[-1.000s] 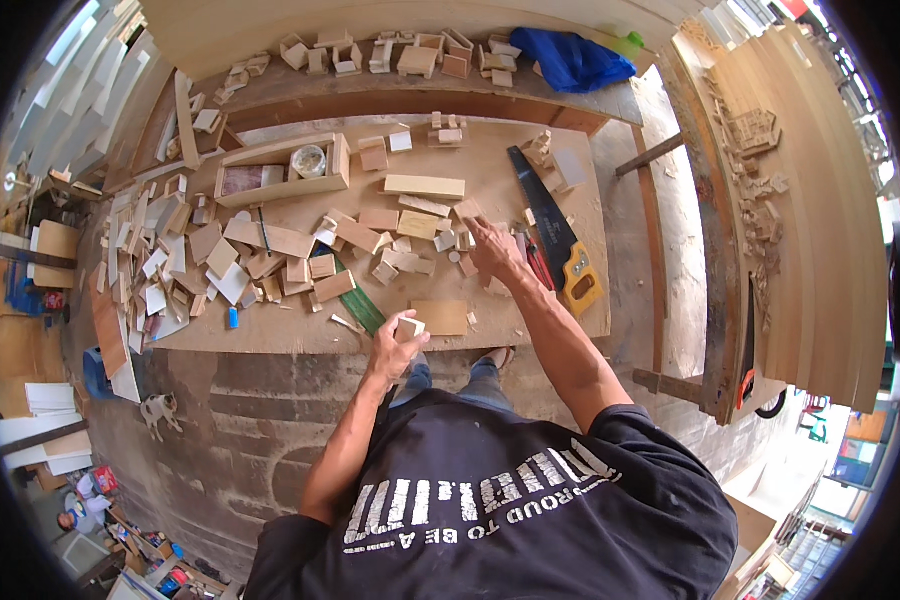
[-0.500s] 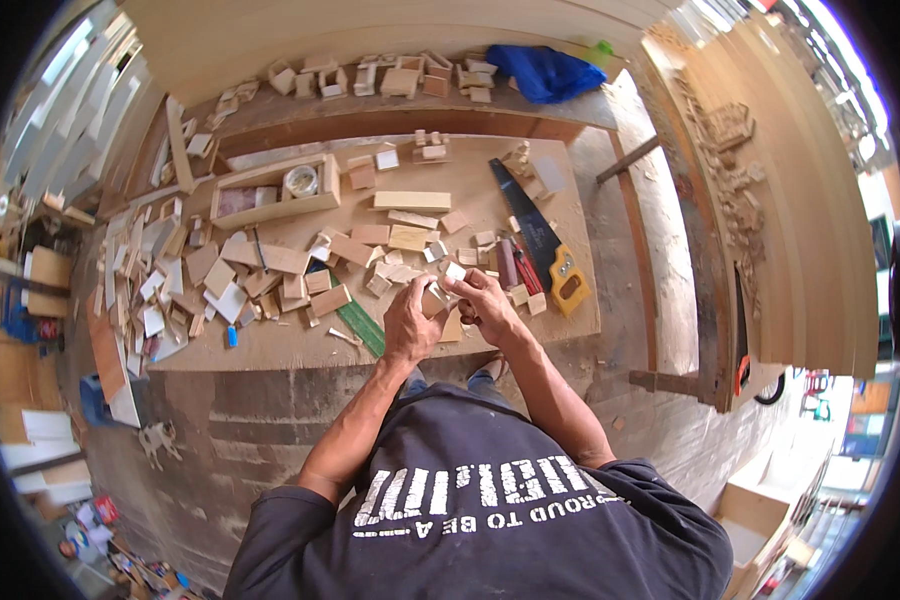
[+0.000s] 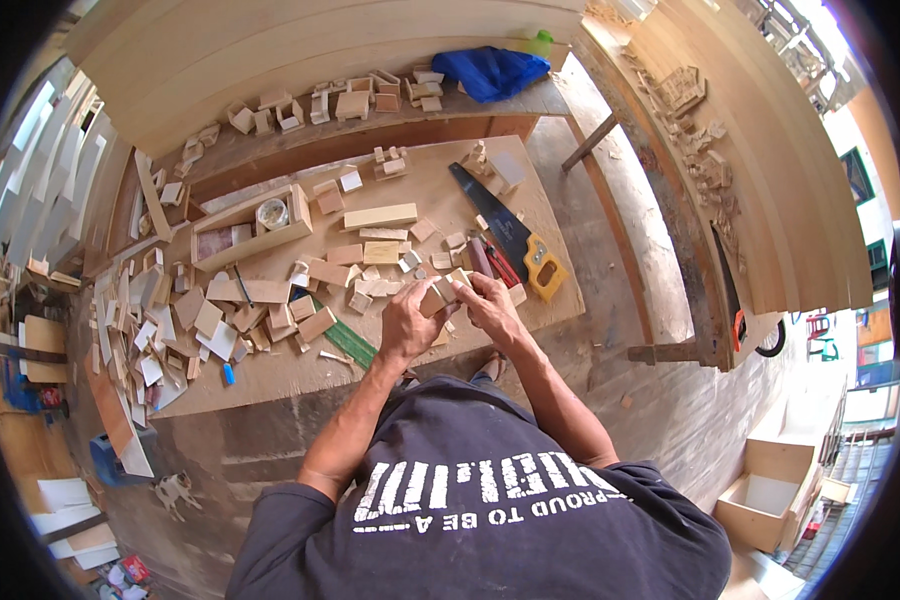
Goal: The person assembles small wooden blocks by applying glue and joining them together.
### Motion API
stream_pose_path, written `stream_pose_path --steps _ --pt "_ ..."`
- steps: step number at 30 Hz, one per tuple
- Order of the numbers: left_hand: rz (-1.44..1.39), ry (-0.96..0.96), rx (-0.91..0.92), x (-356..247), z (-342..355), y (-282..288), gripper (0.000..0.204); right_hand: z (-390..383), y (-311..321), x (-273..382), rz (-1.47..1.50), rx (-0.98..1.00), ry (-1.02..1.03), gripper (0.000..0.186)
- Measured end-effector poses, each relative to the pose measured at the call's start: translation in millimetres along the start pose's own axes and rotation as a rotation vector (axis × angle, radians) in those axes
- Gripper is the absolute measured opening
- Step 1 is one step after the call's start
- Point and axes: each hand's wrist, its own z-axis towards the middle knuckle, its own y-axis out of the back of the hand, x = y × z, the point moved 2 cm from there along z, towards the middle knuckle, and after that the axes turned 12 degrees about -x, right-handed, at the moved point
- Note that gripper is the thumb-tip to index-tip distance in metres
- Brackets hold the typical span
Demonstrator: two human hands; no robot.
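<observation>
Above the near edge of the worktable, my left hand and my right hand come close together. The left fingers are closed round a small wooden block, partly covered by the hand. Between my right thumb and fingers is a small pale wood piece, close against the block; whether the two touch cannot be made out. Around the hands lie loose wood offcuts. A handsaw with a yellow handle rests to the right, beside red-handled tools.
A wooden box holding a round container stands at the back left. Many offcuts crowd the left side, near a green strip. Behind, a bench carries small wooden pieces and a blue cloth. A cat is on the floor.
The view has turned and shifted, so the table appears tilted and further left. Both hands stay together with the wood pieces; the right fingers have shifted slightly on the pale piece.
</observation>
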Motion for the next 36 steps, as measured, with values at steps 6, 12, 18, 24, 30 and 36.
stream_pose_path --steps 6,12,18,24,30,36 --pt "-0.213 0.332 0.090 10 -12 11 0.041 4 -2 3 0.048 0.053 -0.175 0.033" --pt "-0.795 1.014 0.165 26 -34 20 0.033 -3 4 1 0.605 0.140 -0.312 0.029" --pt "-1.076 1.239 0.119 12 -38 25 0.031 -13 -15 6 0.612 0.115 -0.124 0.029" --pt "-1.097 1.241 0.208 -1 -32 18 0.033 -14 -30 -13 0.666 -0.078 0.000 0.017" --pt "-0.871 1.125 0.162 5 -30 6 0.030 -26 -31 -16 0.301 -0.221 0.146 0.016" --pt "-0.778 0.844 0.166 7 -21 2 0.019 -29 -25 -8 0.443 -0.113 0.153 0.020"
